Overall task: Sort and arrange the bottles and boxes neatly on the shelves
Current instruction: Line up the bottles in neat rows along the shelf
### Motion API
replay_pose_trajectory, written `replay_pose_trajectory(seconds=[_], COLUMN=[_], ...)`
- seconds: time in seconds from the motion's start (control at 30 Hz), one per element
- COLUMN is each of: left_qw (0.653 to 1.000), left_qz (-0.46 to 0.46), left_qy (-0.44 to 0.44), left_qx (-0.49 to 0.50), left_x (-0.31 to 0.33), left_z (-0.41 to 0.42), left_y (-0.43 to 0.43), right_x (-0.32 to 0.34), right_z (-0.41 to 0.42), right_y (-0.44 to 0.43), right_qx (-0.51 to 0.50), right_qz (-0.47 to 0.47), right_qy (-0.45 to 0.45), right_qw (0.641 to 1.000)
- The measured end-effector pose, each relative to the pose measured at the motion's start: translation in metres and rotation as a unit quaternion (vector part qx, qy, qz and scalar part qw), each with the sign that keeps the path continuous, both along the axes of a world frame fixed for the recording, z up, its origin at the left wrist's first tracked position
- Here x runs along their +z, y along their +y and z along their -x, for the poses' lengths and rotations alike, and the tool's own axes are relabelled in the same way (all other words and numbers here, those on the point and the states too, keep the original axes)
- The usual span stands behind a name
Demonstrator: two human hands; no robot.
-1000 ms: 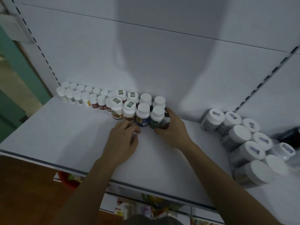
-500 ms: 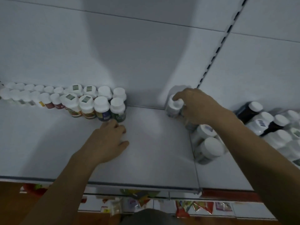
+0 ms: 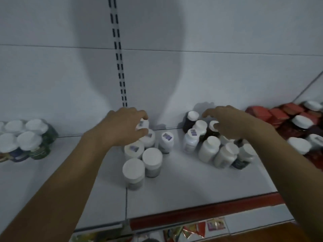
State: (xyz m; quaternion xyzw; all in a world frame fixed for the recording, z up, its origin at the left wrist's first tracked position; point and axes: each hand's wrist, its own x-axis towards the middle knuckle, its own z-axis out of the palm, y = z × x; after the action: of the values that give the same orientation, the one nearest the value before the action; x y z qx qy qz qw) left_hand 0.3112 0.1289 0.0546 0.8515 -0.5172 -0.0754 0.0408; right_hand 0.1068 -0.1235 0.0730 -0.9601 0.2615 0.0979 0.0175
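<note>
White-capped bottle (image 3: 143, 124): clamped at its cap between thumb and curled fingers of the left grip (image 3: 122, 127), against the back wall of the shelf (image 3: 174, 186). More capped bottles (image 3: 152, 158) stood clustered just below and right of that grip. Right grip (image 3: 234, 123): fingers apart and loose, holding nothing, over mixed dark and white bottles (image 3: 209, 147). Red boxes (image 3: 262, 113) lay to its right.
</note>
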Motion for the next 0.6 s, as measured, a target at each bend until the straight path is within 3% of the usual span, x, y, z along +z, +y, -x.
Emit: replay_pose_trajectory(seconds=[0.1, 0.23, 0.43, 0.5, 0.6], left_qw=[0.997, 0.995, 0.985, 0.988, 0.995], left_qz=[-0.077, -0.096, -0.165, -0.147, -0.081], left_qy=[-0.012, -0.013, 0.045, 0.044, 0.05], left_qx=[-0.005, -0.013, -0.022, -0.027, -0.033], left_x=[0.004, 0.001, -0.012, -0.017, -0.013], left_z=[0.01, 0.027, 0.049, 0.052, 0.05], left_y=[-0.041, -0.077, -0.096, -0.097, -0.093], right_x=[0.001, -0.004, -0.015, -0.022, -0.036], right_z=[0.031, 0.055, 0.033, 0.021, 0.0], right_y=[-0.032, -0.065, -0.05, -0.035, -0.021], right_qx=[0.005, 0.003, 0.116, 0.163, 0.224], right_qz=[0.014, 0.011, -0.049, -0.063, 0.018], right_qy=[0.002, -0.003, -0.12, -0.119, -0.071], right_qw=[1.0, 1.0, 0.985, 0.977, 0.972])
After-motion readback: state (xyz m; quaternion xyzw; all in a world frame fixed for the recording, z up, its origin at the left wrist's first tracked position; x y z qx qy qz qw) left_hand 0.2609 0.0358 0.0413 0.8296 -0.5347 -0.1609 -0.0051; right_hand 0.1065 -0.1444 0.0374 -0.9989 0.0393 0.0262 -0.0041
